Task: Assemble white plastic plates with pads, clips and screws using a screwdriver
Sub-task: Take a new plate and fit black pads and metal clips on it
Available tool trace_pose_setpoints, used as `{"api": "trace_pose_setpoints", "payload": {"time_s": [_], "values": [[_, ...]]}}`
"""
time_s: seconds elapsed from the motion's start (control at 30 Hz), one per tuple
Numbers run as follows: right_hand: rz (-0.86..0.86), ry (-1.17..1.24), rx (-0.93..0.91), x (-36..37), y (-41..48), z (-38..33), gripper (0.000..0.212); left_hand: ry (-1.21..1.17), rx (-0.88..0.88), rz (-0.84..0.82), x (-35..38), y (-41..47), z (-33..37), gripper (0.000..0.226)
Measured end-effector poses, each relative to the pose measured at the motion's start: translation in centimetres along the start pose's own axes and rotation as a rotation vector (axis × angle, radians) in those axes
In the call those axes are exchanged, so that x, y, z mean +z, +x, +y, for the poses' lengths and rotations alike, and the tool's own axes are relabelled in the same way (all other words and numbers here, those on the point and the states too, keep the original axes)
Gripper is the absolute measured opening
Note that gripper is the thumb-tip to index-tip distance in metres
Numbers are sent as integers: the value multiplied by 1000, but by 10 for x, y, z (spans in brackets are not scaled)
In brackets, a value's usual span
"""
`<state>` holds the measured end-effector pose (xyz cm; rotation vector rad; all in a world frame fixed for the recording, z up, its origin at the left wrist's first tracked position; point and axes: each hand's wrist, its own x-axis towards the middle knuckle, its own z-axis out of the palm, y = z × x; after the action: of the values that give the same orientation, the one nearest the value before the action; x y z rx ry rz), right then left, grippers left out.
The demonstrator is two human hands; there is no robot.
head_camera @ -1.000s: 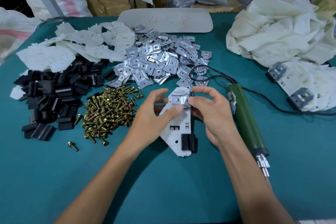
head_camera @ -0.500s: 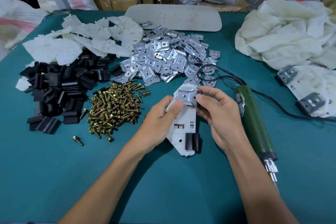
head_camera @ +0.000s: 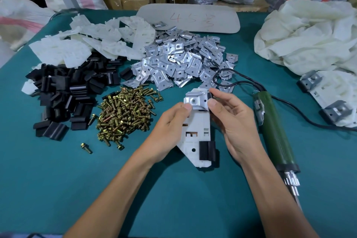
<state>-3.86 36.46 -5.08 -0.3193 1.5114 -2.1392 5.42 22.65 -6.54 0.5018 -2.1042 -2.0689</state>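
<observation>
A white plate sits in the middle of the green table, held between both hands with its long side running near to far. The left hand grips the plate's left edge, its thumb pressing the near left corner of a metal clip seated on the plate's far end. The right hand pinches the clip's right side, thumb on top and fingers curled behind. A black pad is fitted on the plate's near right edge.

Just right of the right hand lies a green screwdriver, tip pointing near, its cable looping to the far side. Left of the hands is a heap of brass screws, with one loose screw nearer. Farther left is a pile of black pads; beyond them are spare white plates and a pile of clips. Finished plates lie at the far right.
</observation>
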Motion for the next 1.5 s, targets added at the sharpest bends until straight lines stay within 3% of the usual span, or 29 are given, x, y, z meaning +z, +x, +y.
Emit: {"api": "trace_pose_setpoints", "payload": {"time_s": [0.2, 0.33, 0.43, 0.57, 0.77, 1.0, 1.13, 1.27, 1.37, 1.43, 1.5], "values": [[-198, -120, 56, -14, -2, -11, 57, -67, -175, 21, -11, 1, 0, 24], [-213, -178, 62, -16, -3, -13, 64, -84, -242, 12, -14, 0, 6, 59], [-241, -202, 70, -16, -4, -15, 60, -102, -257, -10, -15, -1, 11, 61], [-257, -189, 72, -17, -3, -14, 57, -121, -231, -69, -18, -1, 8, 39], [-251, -146, 91, -21, 0, -11, 64, -142, -185, -54, -13, 0, 11, 41], [-126, -48, 123, -18, 4, -5, 37, -126, -134, -59, -10, -3, 7, 42], [-25, -94, 151, -21, 8, -1, 21, 187, -15, -9, -8, -4, 5, 50], [45, -180, 143, -21, 13, 5, 18, 527, 210, 251, -20, 0, 10, 22], [98, -353, 83, -22, 14, 11, 18, 710, 317, 410, -43, 18, 24, 13], [134, -539, 5, -23, 14, 13, 19, 845, 334, 422, -63, 39, 34, 16], [151, -568, -18, -24, 13, 13, 17, 1026, 248, 369, -82, 62, 41, 25]]}}
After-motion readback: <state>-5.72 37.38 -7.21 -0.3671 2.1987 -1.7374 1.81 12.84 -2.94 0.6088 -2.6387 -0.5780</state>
